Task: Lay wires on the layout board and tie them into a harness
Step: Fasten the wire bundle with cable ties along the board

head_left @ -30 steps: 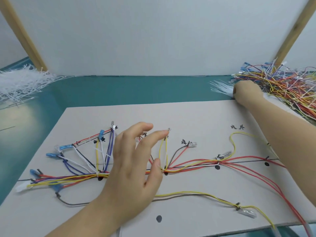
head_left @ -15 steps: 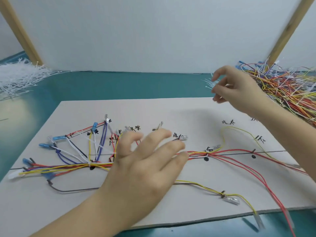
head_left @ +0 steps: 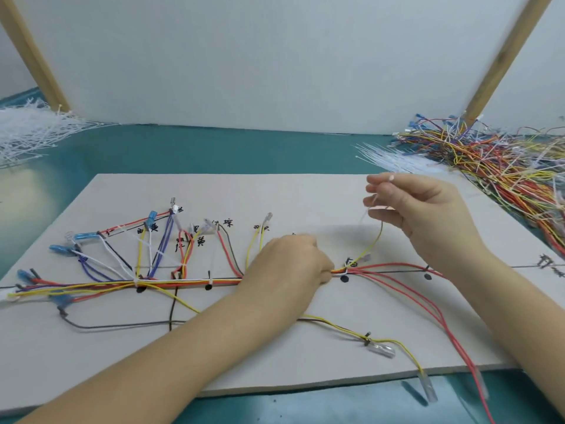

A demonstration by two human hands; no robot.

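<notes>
A grey layout board with black marks lies flat in front of me. A wire bundle of red, yellow, white and orange strands runs along its main line, with branches fanning out to blue and clear terminals. My left hand is closed on the bundle near the board's middle, pinching it against the board. My right hand hovers above the board to the right, fingers pinched on a thin white cable tie. Red wires trail off toward the near right edge.
A heap of loose coloured wires lies at the far right, with a fan of white cable ties beside it. More white ties are piled at the far left. Two wooden struts lean against the white back wall. The table is teal.
My right hand left the tie pile and came down toward the board holding one tie. My left hand went from spread fingers to a closed grip on the bundle.
</notes>
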